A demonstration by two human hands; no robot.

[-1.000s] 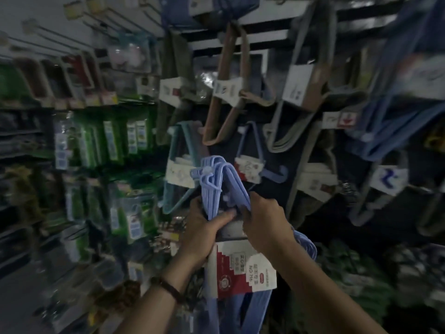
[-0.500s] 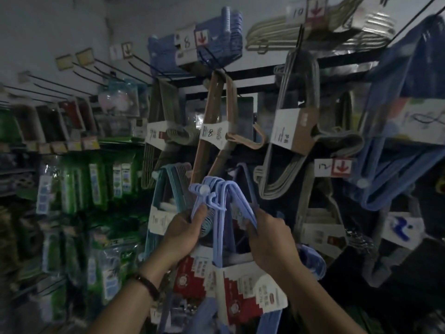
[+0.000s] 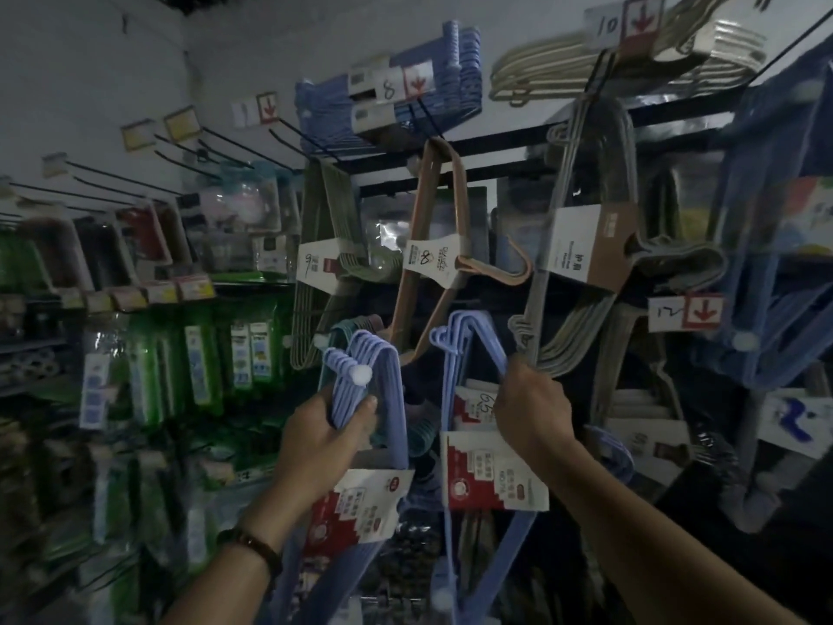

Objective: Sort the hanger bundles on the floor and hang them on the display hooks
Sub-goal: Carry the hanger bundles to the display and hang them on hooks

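Two bundles of light blue plastic hangers, each wrapped in a red and white card sleeve, are held up in front of the display wall. My left hand (image 3: 322, 437) grips the left blue bundle (image 3: 365, 376) just below its hook ends. My right hand (image 3: 532, 410) grips the right blue bundle (image 3: 459, 345) on its sloping shoulder, its sleeve (image 3: 491, 473) hanging below my wrist. The two bundles hang apart, side by side. Bare black display hooks (image 3: 243, 148) jut from the wall at the upper left.
Tan hangers (image 3: 432, 259), grey hangers (image 3: 581, 245) and olive hangers (image 3: 329, 245) hang on hooks right behind the bundles. Blue hangers (image 3: 392, 106) and cream hangers (image 3: 586, 60) lie on the top shelf. Price tags (image 3: 685, 312) stick out. Green packets (image 3: 198, 349) fill the left racks.
The bundles, held together as one stack before, have been pulled apart: one went left with my left hand, the other right with my right hand. My view has tilted upward.
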